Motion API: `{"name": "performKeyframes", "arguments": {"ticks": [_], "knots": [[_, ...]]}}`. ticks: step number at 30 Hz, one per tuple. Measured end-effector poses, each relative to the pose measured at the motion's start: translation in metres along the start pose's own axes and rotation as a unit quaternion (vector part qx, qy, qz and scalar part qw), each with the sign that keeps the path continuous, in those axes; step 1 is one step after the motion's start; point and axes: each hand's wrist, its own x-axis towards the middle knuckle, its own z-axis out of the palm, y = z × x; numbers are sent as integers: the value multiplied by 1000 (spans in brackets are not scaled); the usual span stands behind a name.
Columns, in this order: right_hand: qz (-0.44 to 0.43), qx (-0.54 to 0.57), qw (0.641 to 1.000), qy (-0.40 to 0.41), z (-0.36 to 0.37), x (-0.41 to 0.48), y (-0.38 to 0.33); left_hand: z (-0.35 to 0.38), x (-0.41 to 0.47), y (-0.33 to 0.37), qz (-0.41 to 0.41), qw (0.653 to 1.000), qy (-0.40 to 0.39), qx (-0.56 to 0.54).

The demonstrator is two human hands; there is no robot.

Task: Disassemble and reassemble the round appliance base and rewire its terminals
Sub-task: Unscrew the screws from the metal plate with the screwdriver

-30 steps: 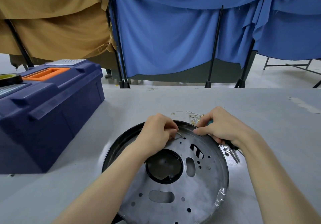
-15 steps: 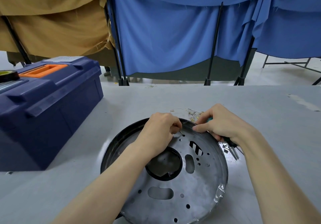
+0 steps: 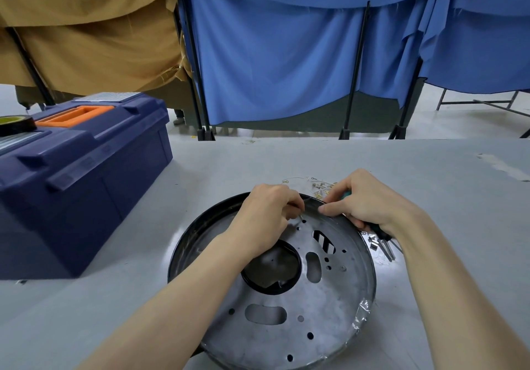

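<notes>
Two hands (image 3: 269, 212) on round base (image 3: 301, 298), left fingers (image 3: 295, 206) pinching small screw, grey table (image 3: 430, 186), blue curtains (image 3: 272, 62)

Two hands were in frame, the left hand (image 3: 266, 212) and the right hand (image 3: 361, 203), both at the upper edge of one round appliance base (image 3: 286, 298) in the lower centre. One blue toolbox (image 3: 80, 174) sat at the left, with one tape roll (image 3: 17, 124) on its lid. The small loose parts (image 3: 319, 186) above the hands were too small to count.

Two bare forearms, no sleeves in view, left grip (image 3: 268, 213) and right grip (image 3: 365, 203) ungloved — no rings, no watch
</notes>
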Motion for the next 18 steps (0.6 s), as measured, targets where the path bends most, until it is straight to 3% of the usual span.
{"name": "performKeyframes", "arguments": {"ticks": [6, 18], "knots": [[-3, -3, 1000, 0, 0, -1, 0, -1, -1, 3, -5, 999, 2, -51], [-5, 3, 1000, -2, 0, 0, 1, 2, 0, 2, 8, 1000, 5, -9]]}}
